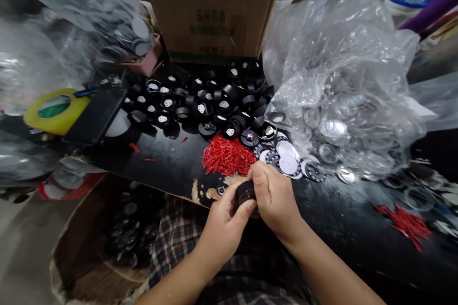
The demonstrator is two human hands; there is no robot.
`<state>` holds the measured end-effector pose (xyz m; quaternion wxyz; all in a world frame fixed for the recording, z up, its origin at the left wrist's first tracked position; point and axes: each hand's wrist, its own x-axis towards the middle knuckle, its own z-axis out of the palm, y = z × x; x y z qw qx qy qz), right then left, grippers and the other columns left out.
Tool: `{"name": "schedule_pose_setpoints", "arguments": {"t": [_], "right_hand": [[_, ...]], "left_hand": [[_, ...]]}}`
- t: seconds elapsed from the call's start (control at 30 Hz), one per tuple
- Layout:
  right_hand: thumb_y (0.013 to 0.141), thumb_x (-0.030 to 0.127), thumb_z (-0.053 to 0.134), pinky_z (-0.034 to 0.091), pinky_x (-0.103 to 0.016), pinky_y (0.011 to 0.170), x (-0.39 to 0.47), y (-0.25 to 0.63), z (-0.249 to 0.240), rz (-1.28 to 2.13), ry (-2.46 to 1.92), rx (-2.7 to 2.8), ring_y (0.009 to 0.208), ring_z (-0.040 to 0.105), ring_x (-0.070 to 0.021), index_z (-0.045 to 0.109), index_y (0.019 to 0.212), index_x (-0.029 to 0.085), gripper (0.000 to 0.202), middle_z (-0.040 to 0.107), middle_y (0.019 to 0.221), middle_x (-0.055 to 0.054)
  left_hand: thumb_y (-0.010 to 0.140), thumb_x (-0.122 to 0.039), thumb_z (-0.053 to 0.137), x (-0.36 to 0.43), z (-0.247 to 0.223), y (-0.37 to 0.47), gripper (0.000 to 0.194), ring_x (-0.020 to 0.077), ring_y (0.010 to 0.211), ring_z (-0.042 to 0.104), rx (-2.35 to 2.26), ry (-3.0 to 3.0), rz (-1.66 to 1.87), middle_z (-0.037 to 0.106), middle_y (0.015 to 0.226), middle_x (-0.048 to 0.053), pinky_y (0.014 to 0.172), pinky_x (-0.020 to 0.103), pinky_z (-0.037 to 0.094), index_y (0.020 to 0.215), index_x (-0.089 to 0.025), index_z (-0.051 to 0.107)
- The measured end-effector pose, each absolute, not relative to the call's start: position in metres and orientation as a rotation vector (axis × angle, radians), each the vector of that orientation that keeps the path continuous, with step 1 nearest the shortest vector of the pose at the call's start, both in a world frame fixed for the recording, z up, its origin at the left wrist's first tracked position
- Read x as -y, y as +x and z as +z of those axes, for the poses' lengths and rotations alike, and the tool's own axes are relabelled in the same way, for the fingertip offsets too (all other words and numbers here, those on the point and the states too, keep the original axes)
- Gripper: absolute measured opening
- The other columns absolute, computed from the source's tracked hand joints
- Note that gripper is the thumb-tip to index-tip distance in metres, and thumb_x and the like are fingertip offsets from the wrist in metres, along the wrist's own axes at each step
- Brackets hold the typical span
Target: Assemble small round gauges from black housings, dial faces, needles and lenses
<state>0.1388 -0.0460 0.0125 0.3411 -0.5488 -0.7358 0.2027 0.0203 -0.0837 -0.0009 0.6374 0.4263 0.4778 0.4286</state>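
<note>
On our glossy black table (171,164), a brown cardboard box (214,14) w/ green lettering stands at the far edge; a crinkled clear plastic bag (322,62) w/ clear discs sits to its R. Nr the front edge, our L hand (227,217) & R hand (274,198), both curled tight, are just beside a heap of thin red plastic pcs (227,156), grasping btwn them one small dark round pc (246,192).

A black table (171,157) (chipped) carries red pieces (228,156).
</note>
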Motion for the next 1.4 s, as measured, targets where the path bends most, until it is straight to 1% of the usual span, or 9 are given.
{"name": "schedule_pose_setpoints", "arguments": {"t": [0.27, 0.37, 0.53, 0.67, 0.8, 0.87, 0.97, 1.07, 1.4], "right_hand": [[0.096, 0.04, 0.04, 0.048, -0.025, 0.066, 0.049, 0.146, 0.004, 1.067, -1.265, 1.968, 0.073, 0.064, -0.0169, 0.06, 0.083, 0.025, 0.028, 0.068, 0.078, 0.0], [0.095, 0.04, 0.042, 0.049, -0.026, 0.06, 0.048, 0.149, 0.003, 1.051, -1.232, 1.978, 0.067, 0.064, -0.017, 0.06, 0.08, 0.026, 0.027, 0.067, 0.073, 0.001], [0.092, 0.028, 0.048, 0.053, -0.031, 0.068, 0.051, 0.135, 0.014, 0.94, -1.042, 2.202, 0.075, 0.065, -0.0194, 0.061, 0.075, 0.025, 0.022, 0.068, 0.078, -0.001], [0.094, 0.029, 0.044, 0.054, -0.031, 0.072, 0.058, 0.158, 0.013, 0.978, -1.207, 2.112, 0.08, 0.067, -0.0187, 0.061, 0.08, 0.024, 0.022, 0.07, 0.082, -0.001], [0.096, 0.036, 0.04, 0.052, -0.028, 0.065, 0.068, 0.19, 0.01, 1.001, -1.526, 1.955, 0.069, 0.065, -0.0162, 0.061, 0.079, 0.023, 0.03, 0.067, 0.075, -0.001], [0.096, 0.039, 0.038, 0.053, -0.032, 0.078, 0.062, 0.19, 0.013, 0.922, -1.542, 1.932, 0.088, 0.066, -0.0191, 0.063, 0.096, 0.022, 0.03, 0.07, 0.094, -0.006], [0.092, 0.052, 0.042, 0.038, -0.044, 0.107, 0.03, 0.173, 0.018, 0.722, -1.467, 2.023, 0.133, 0.042, -0.0263, 0.045, 0.137, 0.021, 0.055, 0.045, 0.144, -0.013], [0.087, 0.062, 0.044, 0.02, -0.051, 0.116, -0.022, 0.157, 0.015, 0.5, -1.615, 2.039, 0.145, 0.015, -0.0315, 0.028, 0.148, 0.011, 0.08, 0.02, 0.157, -0.018], [0.088, 0.062, 0.042, 0.027, -0.053, 0.111, -0.12, 0.15, -0.003, 0.46, -1.745, 1.857, 0.141, 0.024, -0.0365, 0.029, 0.147, 0.014, 0.078, 0.014, 0.158, -0.019]], "left_hand": [[0.085, -0.038, 0.059, 0.145, -0.013, -0.084, 0.038, 0.0281, 0.119, 0.059, -1.58, 0.936, 0.935, 0.066, 0.126, 0.007, 0.107, 0.047, 0.038, 0.121, -0.029, 0.063], [0.081, -0.036, 0.064, 0.152, -0.017, -0.119, 0.039, 0.0299, 0.134, 0.043, -2.082, 1.102, 1.128, 0.054, 0.141, 0.006, 0.115, 0.051, 0.024, 0.119, -0.03, 0.064], [0.089, -0.036, 0.051, 0.049, -0.002, -0.138, 0.047, 0.0251, 0.131, 0.047, -2.152, 1.72, 1.089, 0.055, 0.139, 0.012, 0.11, 0.042, 0.033, 0.134, -0.022, 0.05], [0.085, -0.041, 0.055, -0.044, 0.009, -0.144, 0.06, 0.0339, 0.142, 0.028, -2.164, 1.808, 1.082, 0.035, 0.15, 0.024, 0.115, 0.049, 0.018, 0.135, -0.009, 0.046], [0.082, -0.04, 0.058, -0.072, -0.004, -0.134, 0.065, 0.0382, 0.14, 0.03, -2.112, 1.876, 0.985, 0.035, 0.148, 0.029, 0.113, 0.053, 0.019, 0.133, -0.002, 0.045], [0.081, -0.039, 0.059, -0.067, -0.01, -0.124, 0.067, 0.0381, 0.14, 0.029, -2.086, 1.909, 0.943, 0.035, 0.148, 0.03, 0.114, 0.052, 0.019, 0.134, -0.001, 0.044], [0.083, -0.042, 0.057, -0.051, -0.014, -0.11, 0.071, 0.0367, 0.141, 0.027, -2.05, 1.941, 0.902, 0.03, 0.151, 0.028, 0.114, 0.051, 0.021, 0.139, -0.003, 0.039], [0.085, -0.048, 0.051, -0.033, -0.013, -0.103, 0.075, 0.0345, 0.143, 0.025, -2.045, 1.943, 0.898, 0.028, 0.153, 0.027, 0.114, 0.051, 0.023, 0.143, -0.005, 0.032], [0.081, -0.063, 0.05, 0.009, -0.023, -0.065, 0.089, 0.0367, 0.142, 0.024, -1.985, 1.94, 0.73, 0.017, 0.157, 0.025, 0.112, 0.054, 0.027, 0.148, -0.012, 0.024]]}}
